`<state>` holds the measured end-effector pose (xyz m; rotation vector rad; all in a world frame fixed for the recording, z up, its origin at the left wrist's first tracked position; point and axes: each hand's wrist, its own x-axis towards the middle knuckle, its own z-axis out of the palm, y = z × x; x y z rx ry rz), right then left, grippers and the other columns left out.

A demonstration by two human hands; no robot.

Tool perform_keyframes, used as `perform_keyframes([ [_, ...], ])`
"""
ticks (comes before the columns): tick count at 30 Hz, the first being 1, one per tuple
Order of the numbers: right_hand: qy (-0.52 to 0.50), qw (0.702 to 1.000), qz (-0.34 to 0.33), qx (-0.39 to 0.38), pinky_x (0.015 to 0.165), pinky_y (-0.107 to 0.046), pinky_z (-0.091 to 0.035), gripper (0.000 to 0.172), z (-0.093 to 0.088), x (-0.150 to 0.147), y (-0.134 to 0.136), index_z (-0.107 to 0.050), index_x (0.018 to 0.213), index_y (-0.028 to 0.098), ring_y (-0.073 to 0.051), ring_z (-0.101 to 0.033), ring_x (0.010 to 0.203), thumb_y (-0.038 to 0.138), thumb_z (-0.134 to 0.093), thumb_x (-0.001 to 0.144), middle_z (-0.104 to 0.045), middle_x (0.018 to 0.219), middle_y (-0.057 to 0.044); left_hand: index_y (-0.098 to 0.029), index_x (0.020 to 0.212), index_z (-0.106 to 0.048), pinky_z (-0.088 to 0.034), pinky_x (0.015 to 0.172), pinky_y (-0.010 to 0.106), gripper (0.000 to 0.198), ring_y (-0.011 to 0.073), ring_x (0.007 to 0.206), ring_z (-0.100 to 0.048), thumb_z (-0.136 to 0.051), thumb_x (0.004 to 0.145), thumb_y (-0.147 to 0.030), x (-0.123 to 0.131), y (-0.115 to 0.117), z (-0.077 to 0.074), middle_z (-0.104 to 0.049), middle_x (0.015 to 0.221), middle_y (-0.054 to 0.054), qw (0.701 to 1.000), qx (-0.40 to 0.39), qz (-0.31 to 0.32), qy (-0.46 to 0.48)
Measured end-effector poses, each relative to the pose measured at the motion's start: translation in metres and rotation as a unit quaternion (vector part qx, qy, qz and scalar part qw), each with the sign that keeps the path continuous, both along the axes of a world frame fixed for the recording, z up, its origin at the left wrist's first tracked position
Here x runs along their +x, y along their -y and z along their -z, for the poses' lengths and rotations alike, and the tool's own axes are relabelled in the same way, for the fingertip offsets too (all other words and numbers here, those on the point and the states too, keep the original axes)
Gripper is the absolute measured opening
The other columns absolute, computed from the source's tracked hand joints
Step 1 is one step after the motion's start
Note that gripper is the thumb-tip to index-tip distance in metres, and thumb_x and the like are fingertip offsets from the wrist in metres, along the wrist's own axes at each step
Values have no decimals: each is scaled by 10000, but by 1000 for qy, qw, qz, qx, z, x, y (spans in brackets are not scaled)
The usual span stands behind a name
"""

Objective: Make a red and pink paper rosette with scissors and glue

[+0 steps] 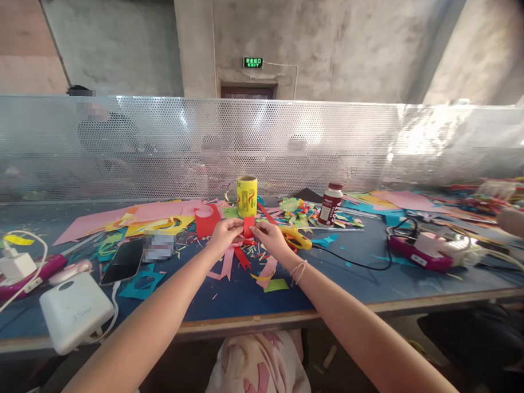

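Observation:
Between my two hands, over the middle of the table, is a small piece of red paper (pixel 248 226). The fingers of my left hand (pixel 226 234) pinch its left edge. My right hand (pixel 268 237) grips its right edge. Beneath lie narrow paper scraps (pixel 229 263), pink, red and multicoloured. A red sheet with a round cutout (pixel 206 222) lies left of my left hand. Beside my right wrist rests a yellow-handled tool (pixel 298 239), partly hidden. Behind the hands stands a yellow roll of tape (pixel 247 197).
A brown bottle (pixel 330 204) stands at the back right. Power strips (pixel 419 253) with cables lie on both sides. At left are a phone (pixel 123 263) and a white power adapter (pixel 75 311). A perforated metal screen (pixel 264 145) borders the back. Another person's hand (pixel 516 222) shows at far right.

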<state>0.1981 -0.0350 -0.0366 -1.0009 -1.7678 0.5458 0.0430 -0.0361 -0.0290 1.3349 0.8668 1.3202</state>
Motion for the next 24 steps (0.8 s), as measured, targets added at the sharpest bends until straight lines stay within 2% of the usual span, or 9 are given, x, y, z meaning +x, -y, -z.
perform_keyframes([
  [6, -20, 1000, -18, -13, 499, -230, -286, 345, -1, 0, 0, -424, 551, 181, -87, -345, 519, 459, -492, 743, -386, 528, 34, -146, 814, -636, -543, 622, 275, 163, 152, 675, -651, -679, 674, -218, -1, -4, 4, -687, 863, 68, 1000, 9, 21, -1],
  [12, -25, 999, -29, -22, 495, -231, -276, 393, -1, 2, -2, -410, 547, 184, -83, -329, 511, 518, -523, 719, -367, 517, 43, -151, 805, -639, -544, 622, 291, 133, 157, 670, -656, -676, 683, -189, 0, -3, 3, -685, 849, 66, 1000, -9, 13, -9],
  [24, -15, 998, -42, -35, 485, -231, -248, 433, 0, 4, -5, -398, 529, 185, -81, -310, 514, 557, -544, 698, -343, 519, 44, -155, 821, -667, -538, 636, 269, 120, 160, 705, -658, -615, 713, -146, -1, -5, 5, -698, 842, 65, 998, 31, 35, -35],
])
